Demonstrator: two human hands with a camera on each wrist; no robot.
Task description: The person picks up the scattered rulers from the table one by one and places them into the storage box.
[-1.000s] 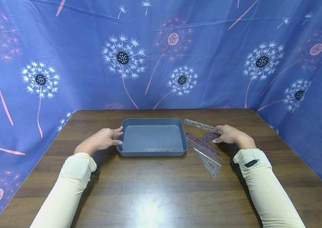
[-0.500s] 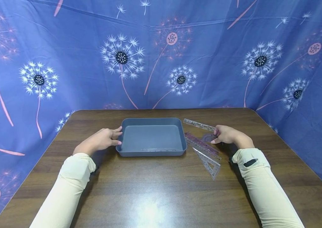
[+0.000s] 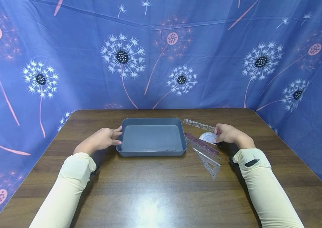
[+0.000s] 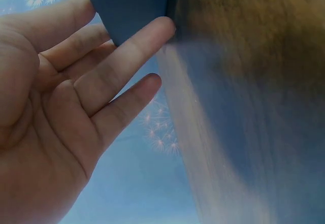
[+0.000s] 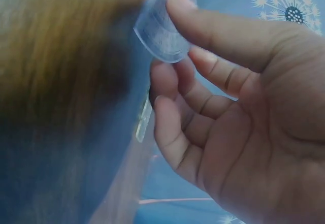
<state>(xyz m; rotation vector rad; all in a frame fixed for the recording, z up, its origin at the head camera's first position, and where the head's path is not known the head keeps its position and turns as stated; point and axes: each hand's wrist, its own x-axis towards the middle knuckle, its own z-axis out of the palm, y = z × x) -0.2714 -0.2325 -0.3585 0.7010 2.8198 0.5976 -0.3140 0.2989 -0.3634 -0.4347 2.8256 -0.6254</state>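
In the head view, my right hand (image 3: 229,134) pinches a clear semicircular protractor (image 3: 207,137) between thumb and fingers, right of the tray. The right wrist view shows the thumb on the protractor's face (image 5: 161,38), its rounded edge hanging down. My left hand (image 3: 101,139) touches the left end of a grey-blue rectangular tray (image 3: 153,153) with fairly straight fingers. In the left wrist view those fingers (image 4: 122,64) lie against the tray's dark wall (image 4: 134,8). A clear ruler (image 3: 161,149) lies inside the tray along its near wall.
Between tray and right hand lie a purple ruler (image 3: 200,144), a clear ruler (image 3: 206,150) beside it and a clear triangular set square (image 3: 210,166). Behind them is a clear stencil ruler (image 3: 198,124). A blue dandelion-print cloth (image 3: 149,63) hangs behind the wooden table (image 3: 115,190).
The protractor, dark and flat near the right fingers before, now shows bright and tilted in the right hand's pinch. The left hand and tray stay in place.
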